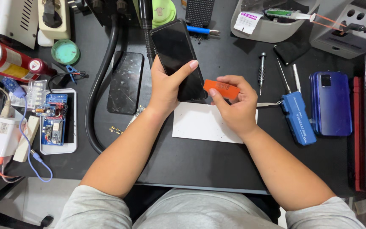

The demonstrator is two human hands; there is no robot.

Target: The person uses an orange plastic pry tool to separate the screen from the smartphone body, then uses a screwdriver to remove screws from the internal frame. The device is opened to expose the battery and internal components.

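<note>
Hands above a black table (217,161). The left hand (166,87) grips a black glossy smartphone (178,57), screen up, thumb across its lower right edge. The right hand (236,104) pinches a flat orange plastic card (221,89), its left end at the phone's lower right corner. A white paper sheet (198,123) lies beneath; a blue rectangular tool case (298,118) lies right.

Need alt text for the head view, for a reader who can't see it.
A left hand holds a black phone above a dark bench, while the right hand pinches an orange card at its lower edge. A white sheet lies beneath; a blue phone lies to the right.
</note>
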